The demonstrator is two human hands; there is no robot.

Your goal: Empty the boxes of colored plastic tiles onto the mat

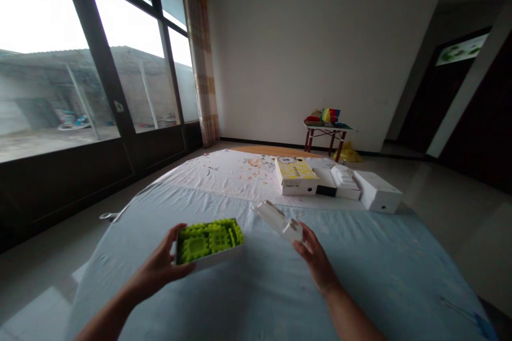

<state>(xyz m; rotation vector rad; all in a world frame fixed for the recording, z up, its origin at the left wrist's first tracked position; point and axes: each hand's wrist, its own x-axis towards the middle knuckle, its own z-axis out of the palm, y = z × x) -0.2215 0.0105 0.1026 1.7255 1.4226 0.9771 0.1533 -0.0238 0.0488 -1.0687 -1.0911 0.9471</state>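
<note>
My left hand (166, 261) grips the left end of a white box (218, 260), thumb along its front side and fingers at the back corner. Bright green toothed plastic pieces (210, 240) fill the box. To the right, my right hand (314, 256) pinches the near end of a white moulded tray (276, 218) between thumb and fingers. The tray is tilted above the cloth, apart from the box. Its far end points up and to the left.
A blue and floral cloth (340, 277) covers the round table. Farther back stand a yellow and white box (296, 173), an open box with white moulded packing (344, 178) and a white box (380, 192). A small side table (328, 128) holding colourful things stands by the wall.
</note>
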